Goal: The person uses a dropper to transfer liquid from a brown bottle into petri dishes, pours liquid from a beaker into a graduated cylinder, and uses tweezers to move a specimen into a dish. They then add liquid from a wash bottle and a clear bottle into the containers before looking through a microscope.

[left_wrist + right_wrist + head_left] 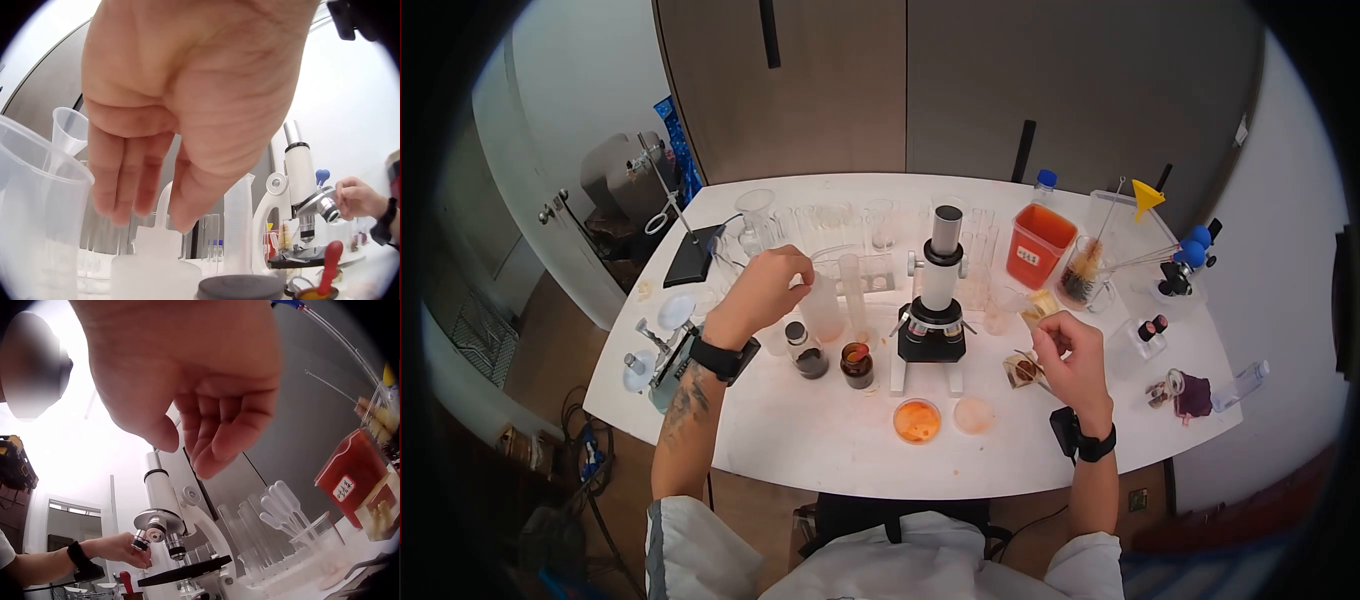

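Head view: left hand (765, 285) fingers relaxed above wash bottle (156, 262) near table's left edge (grip its body squarely); right hand (1075, 355) loosely curled, empty.

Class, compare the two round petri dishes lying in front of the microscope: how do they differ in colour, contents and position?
The left petri dish holds a vivid orange layer; the right petri dish looks pale pink and almost clear. The left dish lies straight in front of the black-and-white microscope; the right dish lies off to its right, nearer the right hand. The left dish also appears slightly larger. Both are round, shallow, flat on the white table, and untouched by either hand.
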The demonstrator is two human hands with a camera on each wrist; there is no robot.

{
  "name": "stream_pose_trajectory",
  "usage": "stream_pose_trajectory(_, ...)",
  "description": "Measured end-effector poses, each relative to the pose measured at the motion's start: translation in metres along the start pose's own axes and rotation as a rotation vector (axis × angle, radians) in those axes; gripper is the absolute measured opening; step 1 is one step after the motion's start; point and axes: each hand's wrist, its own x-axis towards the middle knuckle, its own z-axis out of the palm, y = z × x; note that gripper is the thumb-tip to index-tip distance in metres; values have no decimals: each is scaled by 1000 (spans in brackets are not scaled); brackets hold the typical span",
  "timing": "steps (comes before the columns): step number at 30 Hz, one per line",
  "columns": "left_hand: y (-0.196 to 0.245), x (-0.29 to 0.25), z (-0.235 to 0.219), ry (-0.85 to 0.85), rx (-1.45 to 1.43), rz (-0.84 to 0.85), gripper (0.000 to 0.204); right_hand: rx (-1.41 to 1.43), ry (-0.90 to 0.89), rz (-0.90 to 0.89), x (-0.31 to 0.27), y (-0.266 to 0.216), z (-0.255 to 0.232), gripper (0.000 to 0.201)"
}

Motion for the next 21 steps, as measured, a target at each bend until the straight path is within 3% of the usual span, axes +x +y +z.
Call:
stream_pose_trajectory(7, 40, -42, -25, 325, 11, -63, 10, -52, -3, 107, 11, 43, -15, 13)
stream_pose_trajectory(10, 71, -58, -25, 173, -86, -196, 12, -61, -26, 150, 26, 42, -8, 12)
stream_pose_trajectory(12, 88, -56, -11, -20, -31, 52, 16, -140, -55, 143, 39, 35, -4, 15)
stream_pose_trajectory(14, 101, -48, -4, -141, -3, 111, 20, -282, -103, 97, 49, 25, -6, 19)
stream_pose_trajectory(17, 106, -43, 12, -265, 41, 219, 22, -255, -110, 75, 74, 34, -10, 22)
stream_pose_trajectory(21, 114, -40, 10, -458, 20, 261, 24, -300, -278, 102, 104, 44, 0, 26)
